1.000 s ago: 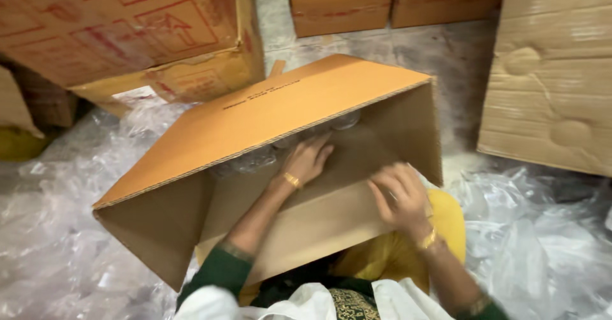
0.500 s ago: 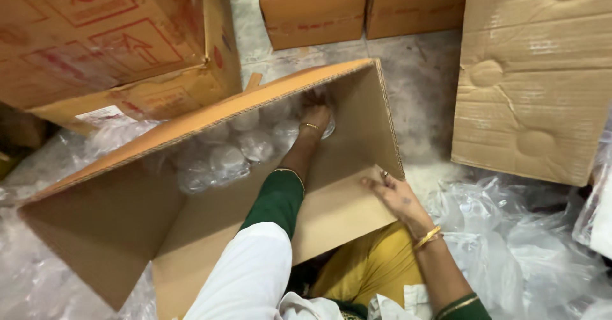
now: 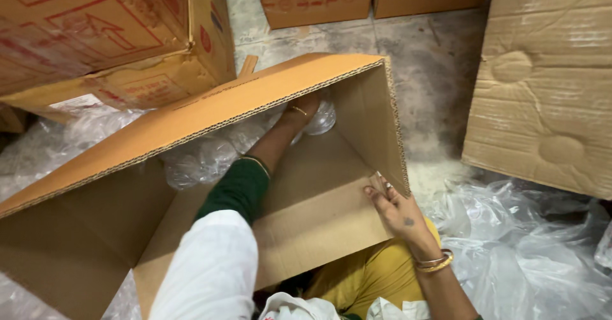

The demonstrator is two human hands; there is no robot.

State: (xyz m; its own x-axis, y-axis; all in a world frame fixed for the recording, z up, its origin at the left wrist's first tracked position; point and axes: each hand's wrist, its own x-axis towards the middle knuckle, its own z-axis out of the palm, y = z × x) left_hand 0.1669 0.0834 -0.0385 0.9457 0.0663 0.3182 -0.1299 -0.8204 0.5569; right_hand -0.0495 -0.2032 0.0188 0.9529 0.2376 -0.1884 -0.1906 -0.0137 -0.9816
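Deep inside the cardboard box, the left hand's grip is hidden; the right hand pinches its corner.

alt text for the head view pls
The left hand reaches deep into a large open cardboard box lying on its side, touching clear plastic containers; the right hand grips the box's front corner.
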